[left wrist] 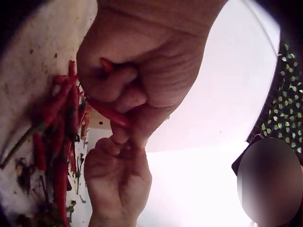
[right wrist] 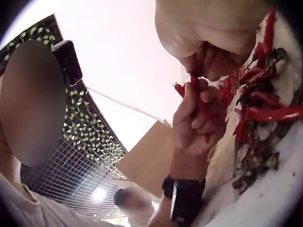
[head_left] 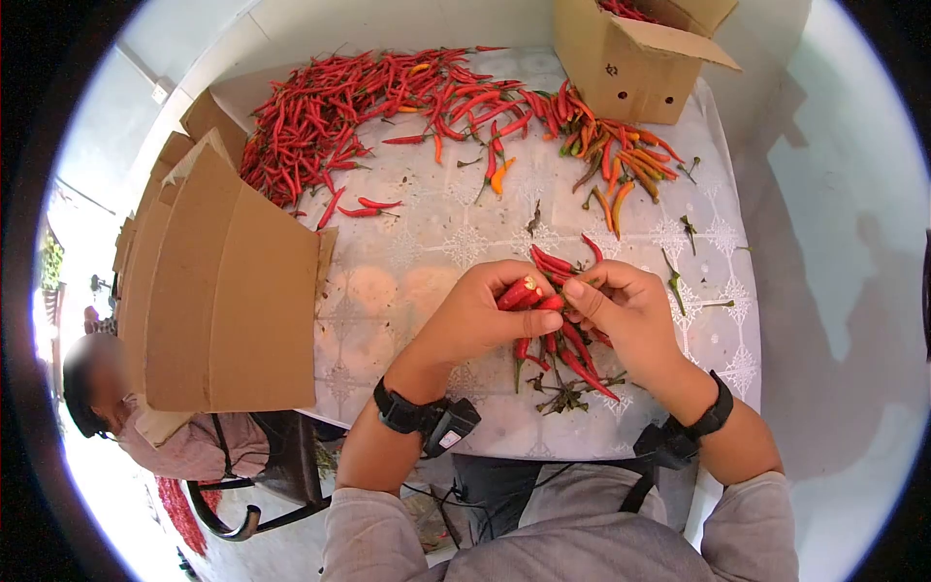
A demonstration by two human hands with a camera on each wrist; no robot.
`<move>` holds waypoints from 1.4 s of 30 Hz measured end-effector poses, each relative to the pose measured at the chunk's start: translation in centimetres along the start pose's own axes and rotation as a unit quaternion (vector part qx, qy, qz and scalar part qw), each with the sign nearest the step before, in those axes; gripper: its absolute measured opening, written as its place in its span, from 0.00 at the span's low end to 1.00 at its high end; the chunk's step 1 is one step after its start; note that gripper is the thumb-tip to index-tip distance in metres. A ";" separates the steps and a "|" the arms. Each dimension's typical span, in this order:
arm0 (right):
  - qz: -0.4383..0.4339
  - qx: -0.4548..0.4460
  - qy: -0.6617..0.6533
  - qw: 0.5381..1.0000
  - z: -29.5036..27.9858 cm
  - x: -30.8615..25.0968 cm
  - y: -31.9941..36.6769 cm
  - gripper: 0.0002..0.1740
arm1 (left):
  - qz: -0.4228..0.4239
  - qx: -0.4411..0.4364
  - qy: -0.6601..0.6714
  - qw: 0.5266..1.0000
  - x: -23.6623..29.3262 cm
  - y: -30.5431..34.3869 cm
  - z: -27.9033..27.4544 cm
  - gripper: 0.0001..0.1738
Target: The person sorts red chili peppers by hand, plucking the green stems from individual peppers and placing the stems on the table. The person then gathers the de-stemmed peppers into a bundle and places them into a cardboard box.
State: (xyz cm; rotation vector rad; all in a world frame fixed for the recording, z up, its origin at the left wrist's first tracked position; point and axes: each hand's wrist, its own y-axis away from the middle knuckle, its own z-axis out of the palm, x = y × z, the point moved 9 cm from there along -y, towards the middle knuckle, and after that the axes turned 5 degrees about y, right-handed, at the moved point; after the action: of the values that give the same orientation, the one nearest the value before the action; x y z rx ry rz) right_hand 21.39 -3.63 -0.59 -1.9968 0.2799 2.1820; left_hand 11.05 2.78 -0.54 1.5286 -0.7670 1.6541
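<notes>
My left hand (head_left: pixel 473 315) grips a few red chillies (head_left: pixel 519 294), their cut-looking pale ends toward the thumb. In the left wrist view its fingers curl round them, and one chilli (left wrist: pixel 111 113) sticks out beside the fingers. Fingertips of my right hand (head_left: pixel 635 312) pinch the end of a chilli right at the left thumb; the right wrist view has this chilli (right wrist: pixel 195 82) between the two hands. Beneath both hands lies a small heap of red chillies (head_left: pixel 579 361), with dark green loose stems (head_left: pixel 567 396) at its near side.
A large pile of red chillies (head_left: pixel 320 116) covers the table's far left. Orange and greenish chillies (head_left: pixel 630 165) lie at far right, before an open cardboard box (head_left: pixel 630 73). Another cardboard box (head_left: pixel 228 291) stands at the left edge. Another person (head_left: pixel 194 446) sits beyond it.
</notes>
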 end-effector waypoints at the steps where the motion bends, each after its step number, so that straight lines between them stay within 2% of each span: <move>1: 0.000 0.002 -0.001 1.000 -0.1 0.1 -0.1 0.10 | -0.002 -0.004 0.012 1.000 -0.1 0.0 0.0 0.12; 3: 0.063 -0.029 -0.123 0.990 0.5 1.3 -0.1 0.10 | -0.028 -0.007 0.051 0.998 -0.4 0.1 0.2 0.12; 6: 0.108 -0.033 -0.196 0.974 0.5 2.0 -0.1 0.10 | -0.068 -0.003 0.093 0.993 -1.1 0.3 -0.1 0.11; 7: 0.108 -0.033 -0.196 0.974 0.2 1.8 -0.2 0.10 | -0.084 0.001 0.096 0.992 -1.3 0.3 -0.4 0.11; 9: 0.059 0.058 -0.156 0.984 -2.6 0.9 -0.7 0.08 | -0.093 0.001 0.129 0.987 -1.1 0.3 -1.6 0.12; 10: 0.060 0.058 -0.155 0.984 -3.2 0.8 -1.0 0.08 | -0.102 0.002 0.160 0.982 -1.0 0.3 -2.0 0.13; 12: -0.068 0.186 0.047 0.979 -6.8 -1.6 -1.1 0.06 | -0.084 0.034 0.200 0.976 -1.5 0.0 -3.1 0.13; 13: -0.069 0.186 0.047 0.979 -7.5 -1.4 -1.4 0.06 | -0.065 0.065 0.239 0.967 -1.6 0.0 -3.8 0.14; 15: -0.142 0.240 0.274 0.920 -8.4 -3.4 -1.1 0.07 | -0.060 0.073 0.279 0.956 -1.5 -0.2 -4.0 0.13; 16: -0.143 0.240 0.275 0.920 -8.3 -3.5 -1.0 0.07 | -0.054 0.080 0.319 0.943 -1.5 -0.2 -4.1 0.12; 17: -0.217 0.232 0.384 0.867 -6.9 -5.1 -0.4 0.09 | -0.053 0.080 0.319 0.943 -1.3 -0.2 -4.0 0.12; 18: -0.286 0.220 0.486 0.796 -5.0 -6.3 0.3 0.11 | -0.070 0.098 0.371 0.921 -1.5 -0.2 -4.0 0.11; 19: -0.288 0.220 0.486 0.796 -4.5 -6.1 0.4 0.11 | -0.086 0.115 0.422 0.895 -1.8 -0.1 -4.0 0.09; 21: -0.308 0.118 0.457 0.826 -1.7 -4.9 0.2 0.12 | -0.076 0.096 0.414 0.902 -2.0 -0.3 -4.2 0.08; 22: -0.309 0.118 0.457 0.826 -1.1 -4.7 0.2 0.12 | -0.067 0.077 0.407 0.908 -2.1 -0.4 -4.2 0.07; 25: -0.296 0.018 0.491 0.819 1.7 -3.3 -0.3 0.11 | -0.080 0.032 0.356 0.930 -2.4 -0.5 -3.6 0.06; 28: -0.280 0.007 0.500 0.819 1.5 -3.4 -0.4 0.09 | -0.093 0.056 0.315 0.943 -2.2 -0.3 -3.1 0.07; 32: -0.259 0.020 0.498 0.827 0.9 -3.1 -0.2 0.08 | -0.072 0.061 0.259 0.961 -2.0 -0.5 -3.2 0.07; 34: -0.276 0.081 0.446 0.848 -0.1 -4.0 0.1 0.07 | -0.055 0.047 0.236 0.969 -1.9 -0.6 -3.2 0.08; 35: -0.276 0.080 0.445 0.848 0.0 -4.2 0.2 0.07 | -0.055 0.049 0.236 0.969 -1.9 -0.6 -3.1 0.08; 37: -0.153 0.088 0.217 0.960 -1.6 -2.9 -0.3 0.05 | -0.055 0.022 0.188 0.980 -1.7 -0.5 -2.4 0.11; 38: -0.153 0.088 0.218 0.960 -1.5 -3.2 -0.2 0.05 | -0.055 0.022 0.188 0.980 -1.6 -0.4 -2.3 0.11; 39: -0.080 0.043 0.106 0.990 -1.0 -2.0 -0.4 0.04 | -0.059 0.016 0.140 0.988 -1.5 -0.3 -2.1 0.14; 40: -0.005 -0.002 -0.008 1.000 -0.3 -0.6 -0.5 0.03 | -0.063 0.010 0.091 0.994 -1.3 -0.1 -1.8 0.16; 42: -0.002 -0.016 -0.017 1.000 0.2 -0.4 -0.6 0.04 | -0.064 0.013 0.063 0.996 -0.8 0.1 -1.0 0.17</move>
State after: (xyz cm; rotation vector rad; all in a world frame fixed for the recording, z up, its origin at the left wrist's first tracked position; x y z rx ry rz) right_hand 21.42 -3.04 -0.20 -1.9730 0.2373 2.2298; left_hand 10.47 3.44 -1.41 1.4453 -0.5709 1.6538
